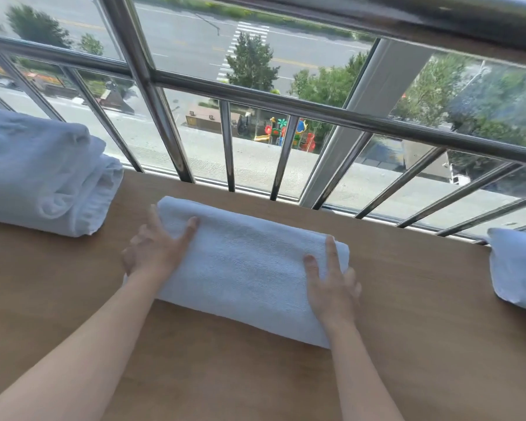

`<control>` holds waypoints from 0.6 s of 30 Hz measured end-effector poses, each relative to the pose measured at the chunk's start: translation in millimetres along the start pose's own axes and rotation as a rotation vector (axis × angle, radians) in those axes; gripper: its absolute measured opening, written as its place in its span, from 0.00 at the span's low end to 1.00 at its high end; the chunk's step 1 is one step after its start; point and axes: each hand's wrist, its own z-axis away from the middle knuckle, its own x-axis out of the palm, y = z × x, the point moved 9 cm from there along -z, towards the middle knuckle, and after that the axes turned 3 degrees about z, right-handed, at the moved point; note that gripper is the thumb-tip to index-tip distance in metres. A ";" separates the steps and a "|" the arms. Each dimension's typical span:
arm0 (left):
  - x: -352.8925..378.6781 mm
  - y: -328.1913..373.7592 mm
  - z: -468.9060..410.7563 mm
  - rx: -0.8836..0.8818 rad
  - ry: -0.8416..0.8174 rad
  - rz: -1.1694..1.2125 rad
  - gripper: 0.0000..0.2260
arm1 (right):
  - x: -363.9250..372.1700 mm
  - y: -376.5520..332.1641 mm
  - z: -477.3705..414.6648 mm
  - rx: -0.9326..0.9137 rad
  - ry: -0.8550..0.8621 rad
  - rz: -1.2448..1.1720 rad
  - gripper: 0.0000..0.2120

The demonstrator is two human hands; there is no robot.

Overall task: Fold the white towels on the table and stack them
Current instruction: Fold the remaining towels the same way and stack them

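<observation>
view: head | body: two arms and hands of one person | left hand (155, 249): bare, slim long fingers, outline blurred | right hand (331, 287): bare, slim long fingers, short plain nails | forearms: bare from wrist to frame edge, slender, smooth | upper arms: out of frame

Wooden table (407, 344) under the window carries a folded towel (249, 268) in the middle, a folded stack (43, 177) far left, and another towel (516, 268) at the right edge.

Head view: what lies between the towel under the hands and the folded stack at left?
Only bare table between towel and stack, per the head view.
</observation>
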 end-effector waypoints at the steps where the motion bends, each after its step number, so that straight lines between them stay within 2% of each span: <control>1: -1.5 -4.5 -3.2 -0.031 0.002 0.003 0.47 | 0.0 0.3 -1.2 -0.005 -0.006 -0.016 0.30; 7: -5.7 -21.4 -11.2 -0.168 -0.081 0.164 0.52 | -6.2 -5.7 -3.5 -0.047 -0.019 -0.176 0.34; 13: -33.2 -9.3 1.1 -0.139 -0.062 0.367 0.42 | -25.2 -16.3 4.5 -0.104 0.002 -0.277 0.27; 18: -99.4 -4.4 -0.9 0.004 0.025 0.444 0.43 | -50.9 -55.1 31.6 -0.144 0.091 -0.273 0.26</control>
